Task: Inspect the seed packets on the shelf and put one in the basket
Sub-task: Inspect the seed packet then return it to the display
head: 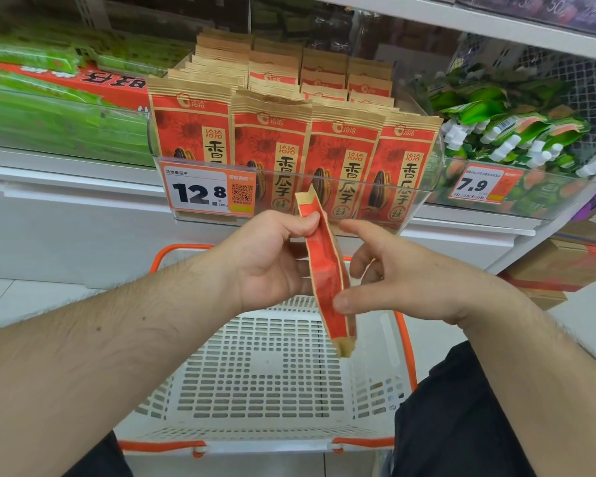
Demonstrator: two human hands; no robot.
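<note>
While the left hand curls its fingers round one seed packet, thumb pressed to the near face close to the top and the rest wrapped behind, the right hand meets the same packet from the other side. Its thumb touches the red face low down, and its forefinger stretches toward the upper part; whether the other fingers behind actually grip the packet cannot be told. The packet is seen edge-on, upright and slightly tilted, with kraft-brown ends and a red middle, held in the air between the shelf front and the basket.

Below the hands sits the basket, white slotted plastic with an orange rim and handles, nothing visible on its floor. Dark trousers show at its right side.

Beyond the hands, at the front edge of the shelf, a clear bin holds rows of matching red and brown packets standing upright. A price tag reading 12.8 is fixed to the bin's front left corner. To the right, another bin holds green pouches with white caps, tagged 7.9. To the left lie green wrapped goods and a red box.
</note>
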